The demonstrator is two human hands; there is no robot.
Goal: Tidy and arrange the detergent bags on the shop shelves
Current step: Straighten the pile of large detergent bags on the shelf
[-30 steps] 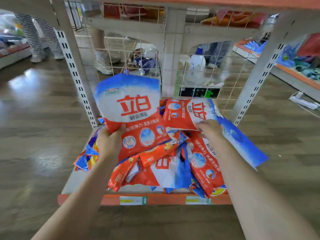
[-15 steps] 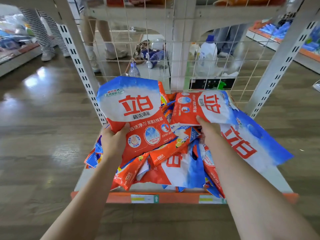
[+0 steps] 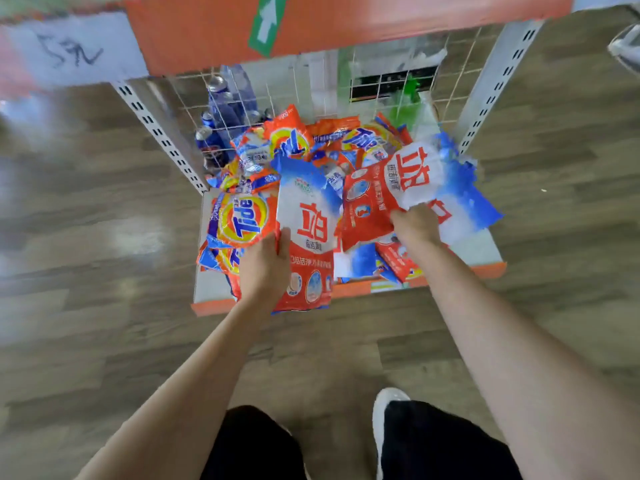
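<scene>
A heap of orange, white and blue detergent bags covers the low bottom shelf [image 3: 485, 249]. My left hand [image 3: 265, 268] grips the left edge of one upright red-and-white bag [image 3: 308, 223] that overhangs the shelf's front edge. My right hand [image 3: 414, 225] grips a second red-and-white bag [image 3: 388, 188] lying sideways on top of a large blue-and-white bag [image 3: 464, 206]. Orange Tide bags [image 3: 242, 220] lie at the left of the heap, and more Tide bags [image 3: 294, 140] are piled at the back.
An orange upper shelf edge [image 3: 346, 22] with a green arrow sticker hangs just overhead. White slotted uprights [image 3: 159, 133] and a wire mesh back panel [image 3: 381, 81] frame the shelf. Blue bottles [image 3: 221, 109] stand behind the mesh. My legs and a white shoe [image 3: 388, 403] are on the wooden floor.
The view has tilted steeply downward and blurred. My left hand has lowered its bag toward the shelf front. My right hand has shifted right with the sideways bag.
</scene>
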